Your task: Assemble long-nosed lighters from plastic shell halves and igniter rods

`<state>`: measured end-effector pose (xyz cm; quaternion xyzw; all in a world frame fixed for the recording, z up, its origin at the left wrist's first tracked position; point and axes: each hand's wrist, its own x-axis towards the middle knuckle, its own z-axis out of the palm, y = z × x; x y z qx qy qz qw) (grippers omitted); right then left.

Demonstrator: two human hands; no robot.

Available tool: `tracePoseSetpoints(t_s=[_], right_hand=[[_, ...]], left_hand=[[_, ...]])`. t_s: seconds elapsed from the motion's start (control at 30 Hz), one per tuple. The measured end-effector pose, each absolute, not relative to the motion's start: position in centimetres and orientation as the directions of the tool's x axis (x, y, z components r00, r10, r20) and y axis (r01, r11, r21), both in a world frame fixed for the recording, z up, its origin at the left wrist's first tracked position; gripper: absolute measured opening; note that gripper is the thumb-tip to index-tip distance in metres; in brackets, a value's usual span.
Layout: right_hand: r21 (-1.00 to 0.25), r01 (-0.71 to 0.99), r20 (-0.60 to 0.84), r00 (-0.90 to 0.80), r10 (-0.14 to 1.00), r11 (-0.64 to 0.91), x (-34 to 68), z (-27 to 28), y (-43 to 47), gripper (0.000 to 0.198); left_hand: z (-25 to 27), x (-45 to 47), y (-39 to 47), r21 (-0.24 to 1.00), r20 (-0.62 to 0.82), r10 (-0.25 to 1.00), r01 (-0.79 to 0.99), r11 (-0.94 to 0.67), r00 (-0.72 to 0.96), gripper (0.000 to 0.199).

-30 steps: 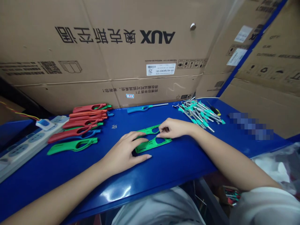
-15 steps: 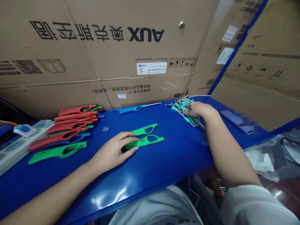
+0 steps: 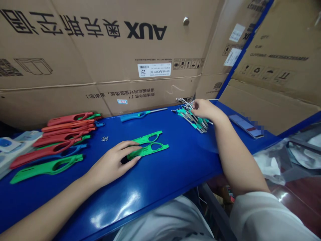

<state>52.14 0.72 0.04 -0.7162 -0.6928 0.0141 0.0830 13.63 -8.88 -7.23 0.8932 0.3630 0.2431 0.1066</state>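
Observation:
My left hand [image 3: 119, 162] is closed loosely over the left ends of two green lighter casing halves, its thumb along the near casing half [image 3: 155, 147]. The far casing half [image 3: 149, 136] lies beside it, partly under my fingers. At the back right, my right hand [image 3: 207, 108] pinches into a pile of metal lighter tubes [image 3: 192, 118] with teal fittings and thin wires. Some wires stand up by its fingertips; the exact part gripped is mostly hidden.
Red, orange, blue and green lighter casings [image 3: 62, 140] are lined up at left by a white power strip [image 3: 30, 144]. A blue lighter [image 3: 135, 116] with a metal tube lies at the back. Small pins [image 3: 104, 139] and a phone [image 3: 247, 126] rest on the blue table [image 3: 160, 174]. Cardboard walls [image 3: 100, 67] enclose the back.
The view has shifted slightly right. My right hand has pulled up a little in the pile, and loose wires have risen with it. My left hand stays on the green casing halves.

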Motion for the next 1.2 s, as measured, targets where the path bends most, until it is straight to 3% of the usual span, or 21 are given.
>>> tracePoseSetpoints(t_s=[0.2,0.47,0.6,0.73,0.83,1.0,1.2], right_hand=[[-0.377,0.888,0.366,-0.118,0.923,0.263,50.2,-0.7,0.4,0.008],[-0.354,0.718,0.443,-0.435,0.784,0.599,47.3,-0.3,-1.6,0.014],[-0.382,0.651,0.433,-0.501,0.749,0.656,46.1,-0.7,-2.2,0.015],[-0.478,0.507,0.396,-0.604,0.691,0.717,44.0,-1.9,-2.9,0.015],[-0.493,0.440,0.342,-0.695,0.632,0.751,42.4,-2.7,-3.8,0.013],[-0.406,0.488,0.295,-0.730,0.616,0.773,41.3,-2.9,-4.6,0.016],[-0.347,0.535,0.263,-0.733,0.627,0.771,41.6,-2.7,-4.5,0.024]], left_hand=[[-7.2,13.4,-8.8,0.345,0.354,0.682,0.589,-0.731,0.640,0.030],[-6.4,12.7,-8.6,0.292,0.307,0.669,0.602,-0.744,0.677,0.025],[-6.1,13.0,-8.9,0.304,0.418,0.712,0.652,-0.694,0.563,0.033],[-6.4,13.7,-9.3,0.483,0.511,0.806,0.676,-0.557,0.299,0.059],[-6.6,14.0,-9.6,0.530,0.491,0.818,0.643,-0.554,0.300,0.069],[-6.4,14.2,-9.9,0.561,0.457,0.836,0.631,-0.536,0.304,0.043],[-6.1,14.2,-10.2,0.537,0.520,0.801,0.615,-0.577,0.297,0.033]])
